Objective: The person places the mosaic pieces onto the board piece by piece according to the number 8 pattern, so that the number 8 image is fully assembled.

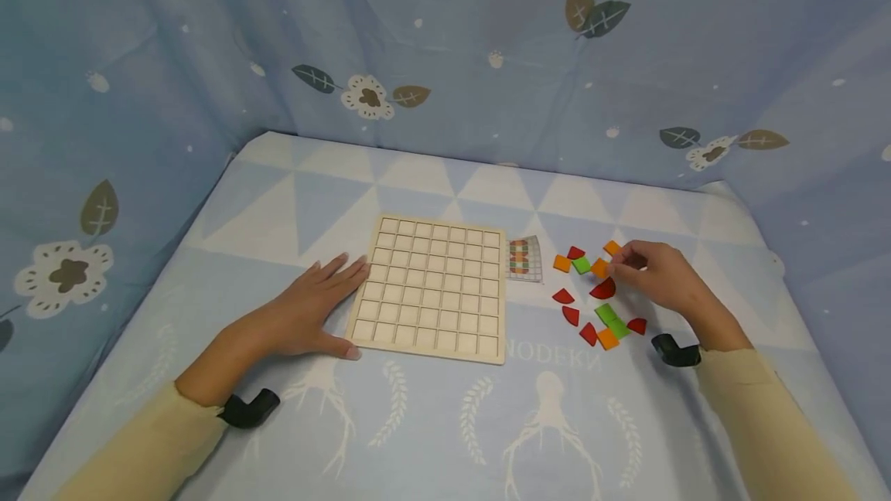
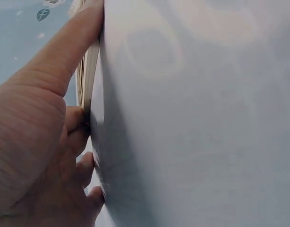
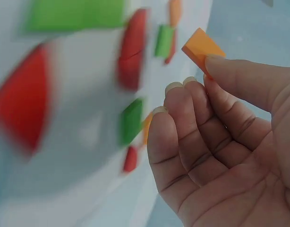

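Note:
My left hand (image 1: 311, 314) lies with spread, straight fingers along the left edge of a square wooden grid board (image 1: 437, 291), its fingertips touching the frame. From the left wrist, the thumb (image 2: 57, 54) shows against the board's side edge (image 2: 90, 71). Over on the right, my right hand (image 1: 657, 275) pinches an orange square tile (image 3: 200, 47) between thumb and index finger, just above the tabletop. Scattered around it are red quarter-round pieces (image 1: 602, 288), green square tiles (image 1: 606, 314) and other orange tiles (image 1: 608, 339).
A small printed pattern card (image 1: 525, 259) lies against the board's right edge, showing coloured shapes on a grid. The table (image 1: 445, 424) has a pale blue patterned cloth. Blue fabric curtains (image 1: 473, 45) rise behind and at both sides.

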Tool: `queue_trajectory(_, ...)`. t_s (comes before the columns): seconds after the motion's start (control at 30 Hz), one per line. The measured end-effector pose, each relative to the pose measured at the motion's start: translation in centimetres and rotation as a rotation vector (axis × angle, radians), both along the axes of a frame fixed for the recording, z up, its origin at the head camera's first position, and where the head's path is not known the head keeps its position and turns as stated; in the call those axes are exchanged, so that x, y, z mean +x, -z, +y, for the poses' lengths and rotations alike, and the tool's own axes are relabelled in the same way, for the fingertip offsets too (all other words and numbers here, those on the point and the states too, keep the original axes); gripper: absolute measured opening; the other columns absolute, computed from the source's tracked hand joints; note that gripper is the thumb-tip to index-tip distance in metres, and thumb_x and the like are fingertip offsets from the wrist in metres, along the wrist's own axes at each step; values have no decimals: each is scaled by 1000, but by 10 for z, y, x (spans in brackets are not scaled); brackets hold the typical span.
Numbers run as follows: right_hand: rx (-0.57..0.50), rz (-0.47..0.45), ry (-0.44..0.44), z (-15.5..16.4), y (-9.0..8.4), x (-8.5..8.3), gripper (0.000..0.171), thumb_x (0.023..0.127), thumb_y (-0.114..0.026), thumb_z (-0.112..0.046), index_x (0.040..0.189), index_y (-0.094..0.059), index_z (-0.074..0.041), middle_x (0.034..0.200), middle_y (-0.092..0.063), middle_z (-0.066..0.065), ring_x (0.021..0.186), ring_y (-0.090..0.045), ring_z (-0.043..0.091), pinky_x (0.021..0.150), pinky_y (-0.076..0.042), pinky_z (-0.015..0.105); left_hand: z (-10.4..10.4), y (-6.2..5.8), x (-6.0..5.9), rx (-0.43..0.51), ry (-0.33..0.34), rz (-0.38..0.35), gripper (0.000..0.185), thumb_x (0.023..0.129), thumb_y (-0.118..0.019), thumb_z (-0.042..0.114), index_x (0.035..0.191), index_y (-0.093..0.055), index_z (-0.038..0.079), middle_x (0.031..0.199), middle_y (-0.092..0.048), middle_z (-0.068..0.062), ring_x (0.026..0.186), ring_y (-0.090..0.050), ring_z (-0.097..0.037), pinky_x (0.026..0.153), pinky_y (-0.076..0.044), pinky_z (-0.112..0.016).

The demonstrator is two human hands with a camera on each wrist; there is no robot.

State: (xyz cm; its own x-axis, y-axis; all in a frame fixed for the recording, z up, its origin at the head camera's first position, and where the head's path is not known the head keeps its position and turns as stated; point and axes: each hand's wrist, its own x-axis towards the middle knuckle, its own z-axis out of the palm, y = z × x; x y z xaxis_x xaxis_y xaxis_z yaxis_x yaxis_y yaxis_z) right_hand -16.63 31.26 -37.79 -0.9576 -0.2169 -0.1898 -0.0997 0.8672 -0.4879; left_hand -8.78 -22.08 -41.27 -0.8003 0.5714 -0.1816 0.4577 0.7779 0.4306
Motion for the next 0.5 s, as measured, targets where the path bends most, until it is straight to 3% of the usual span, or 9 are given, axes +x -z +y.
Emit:
queue_trajectory(0.23,-49,-44,-85,-53,-16,-32,18,95,-62,-26,98,-62,-9,97,-64,9,84,-56,26,72,-50,35,-1,1,0,48,-2,-21,118,73,-72,64,156,-8,11,162,-4,-7,147,5,-33,113,1,-55)
queue_trajectory(0.5,-59,-11,-211,-118,-28,-65,9,93,-61,-19,94,-64,-11,94,-63,4,85,-55,23,74,-48,36,-4,10,1,112,-13,-43,118,74,-73,62,156,-4,14,162,0,-6,146,8,-32,112,5,-55)
